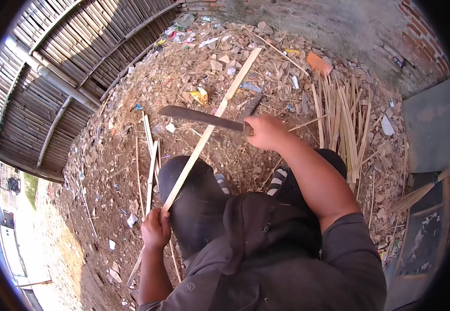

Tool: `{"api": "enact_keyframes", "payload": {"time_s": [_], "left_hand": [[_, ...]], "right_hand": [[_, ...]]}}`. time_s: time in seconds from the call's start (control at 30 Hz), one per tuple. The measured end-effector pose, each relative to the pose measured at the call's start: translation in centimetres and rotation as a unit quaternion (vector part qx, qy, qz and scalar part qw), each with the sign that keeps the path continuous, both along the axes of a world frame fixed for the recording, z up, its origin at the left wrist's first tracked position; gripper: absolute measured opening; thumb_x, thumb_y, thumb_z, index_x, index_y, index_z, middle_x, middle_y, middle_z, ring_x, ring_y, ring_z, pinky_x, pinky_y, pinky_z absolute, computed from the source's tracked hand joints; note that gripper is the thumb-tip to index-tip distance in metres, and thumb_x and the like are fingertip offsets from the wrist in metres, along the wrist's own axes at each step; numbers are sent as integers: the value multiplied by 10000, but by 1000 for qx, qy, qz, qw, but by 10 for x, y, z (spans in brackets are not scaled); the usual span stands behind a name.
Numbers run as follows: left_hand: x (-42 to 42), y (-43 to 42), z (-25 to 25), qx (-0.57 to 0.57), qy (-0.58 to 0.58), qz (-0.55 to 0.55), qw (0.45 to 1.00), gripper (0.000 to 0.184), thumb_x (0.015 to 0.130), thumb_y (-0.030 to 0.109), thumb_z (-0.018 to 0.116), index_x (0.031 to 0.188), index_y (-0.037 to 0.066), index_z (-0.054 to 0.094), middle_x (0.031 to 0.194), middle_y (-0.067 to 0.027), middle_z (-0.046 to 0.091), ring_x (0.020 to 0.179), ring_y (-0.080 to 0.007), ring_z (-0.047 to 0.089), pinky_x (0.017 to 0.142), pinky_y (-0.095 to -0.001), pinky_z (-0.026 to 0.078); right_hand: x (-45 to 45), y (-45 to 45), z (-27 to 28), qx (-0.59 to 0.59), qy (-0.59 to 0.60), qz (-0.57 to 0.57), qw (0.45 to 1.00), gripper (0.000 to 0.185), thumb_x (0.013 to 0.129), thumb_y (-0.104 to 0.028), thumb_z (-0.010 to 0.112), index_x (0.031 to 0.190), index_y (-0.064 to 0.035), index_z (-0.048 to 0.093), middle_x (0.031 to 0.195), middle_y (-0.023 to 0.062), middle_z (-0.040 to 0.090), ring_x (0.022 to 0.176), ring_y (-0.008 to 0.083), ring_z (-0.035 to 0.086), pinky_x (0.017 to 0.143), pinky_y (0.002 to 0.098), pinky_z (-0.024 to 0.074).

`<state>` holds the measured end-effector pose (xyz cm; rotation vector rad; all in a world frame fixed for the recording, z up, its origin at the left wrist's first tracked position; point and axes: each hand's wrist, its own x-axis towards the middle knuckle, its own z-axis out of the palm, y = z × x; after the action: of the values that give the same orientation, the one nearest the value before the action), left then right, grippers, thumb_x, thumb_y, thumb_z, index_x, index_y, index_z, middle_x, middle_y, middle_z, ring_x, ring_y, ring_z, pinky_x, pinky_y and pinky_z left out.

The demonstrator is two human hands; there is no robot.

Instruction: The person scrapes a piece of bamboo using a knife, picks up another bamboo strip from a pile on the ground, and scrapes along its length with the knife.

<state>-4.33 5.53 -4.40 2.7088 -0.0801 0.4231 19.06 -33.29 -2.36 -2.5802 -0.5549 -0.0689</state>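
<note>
My left hand [156, 228] is closed around the near end of a long, pale bamboo strip [194, 156], beside my left knee. The strip slants up and away to the right, with a node partway along it. In my right hand [266, 131] is the handle of a machete [201, 116]. Its dark blade points left and crosses the strip below the node; whether it touches or only hovers over it I cannot tell. Just beyond my right hand, a second tool with a dark wrapped handle [252, 105] lies on the ground.
A bundle of split bamboo strips [341, 122] lies on the right. More strips [150, 155] rest left of my left knee. Rubble and litter cover the ground, including an orange brick piece [319, 63]. A bamboo fence [54, 67] stands left, a wall [339, 31] behind.
</note>
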Motion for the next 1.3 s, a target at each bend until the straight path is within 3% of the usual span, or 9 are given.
{"api": "enact_keyframes", "payload": {"time_s": [0.13,0.27,0.3,0.4,0.63,0.73,0.8,0.97,1.3], "left_hand": [[1,-10,5,7,4,1,1000,189,974,233,656,993,48,622,810,-205,673,698,-453,660,592,-510,517],[-2,3,1,-12,15,6,1000,198,972,244,657,979,48,626,800,-211,680,711,-453,668,606,-514,524],[1,3,7,5,26,9,1000,200,972,244,657,978,46,629,796,-212,679,710,-453,668,607,-513,525],[-4,0,15,11,36,16,999,203,974,241,653,967,40,631,788,-213,676,701,-452,665,607,-512,524],[-3,-11,11,-2,18,8,1000,203,985,243,635,966,41,624,780,-218,669,692,-454,662,600,-516,519],[-11,4,-6,-1,14,15,1000,202,984,244,635,978,42,626,782,-218,669,691,-455,661,598,-518,520],[-21,5,-6,14,22,34,999,197,983,238,633,978,41,628,782,-216,669,689,-454,660,597,-519,520],[-12,9,7,13,27,27,999,193,976,224,632,987,32,637,798,-216,676,702,-451,665,603,-514,526],[-10,0,2,22,39,44,998,277,1001,262,590,834,42,570,682,-218,608,623,-462,617,550,-542,454]], "right_hand": [[-14,9,14,-109,-89,120,983,236,720,-182,716,947,-131,673,715,153,655,728,389,682,681,532,527],[32,-23,-17,31,72,-22,997,249,747,-191,706,983,-114,698,781,170,690,778,396,688,735,506,547],[26,-21,-11,-31,28,-51,998,254,760,-193,699,999,-108,706,823,178,702,831,392,694,757,493,553],[16,-17,-8,20,52,-45,997,238,765,-221,693,968,-97,681,895,163,712,887,393,693,768,510,556],[-14,5,0,-74,-97,126,985,164,775,-160,701,934,-127,681,717,150,645,711,366,685,662,495,530],[6,-7,2,-36,36,23,998,157,787,-151,696,938,-115,677,701,142,640,692,348,683,654,481,528],[32,-28,-4,94,84,-125,984,249,791,-159,682,1021,-65,684,782,163,688,764,356,690,701,461,531],[22,-40,10,53,115,-159,979,240,825,-195,669,1046,-108,709,937,173,721,907,363,704,794,489,552],[1,-9,6,-31,-19,41,998,293,750,-223,717,1026,-129,678,831,162,703,814,390,695,721,519,545]]}}
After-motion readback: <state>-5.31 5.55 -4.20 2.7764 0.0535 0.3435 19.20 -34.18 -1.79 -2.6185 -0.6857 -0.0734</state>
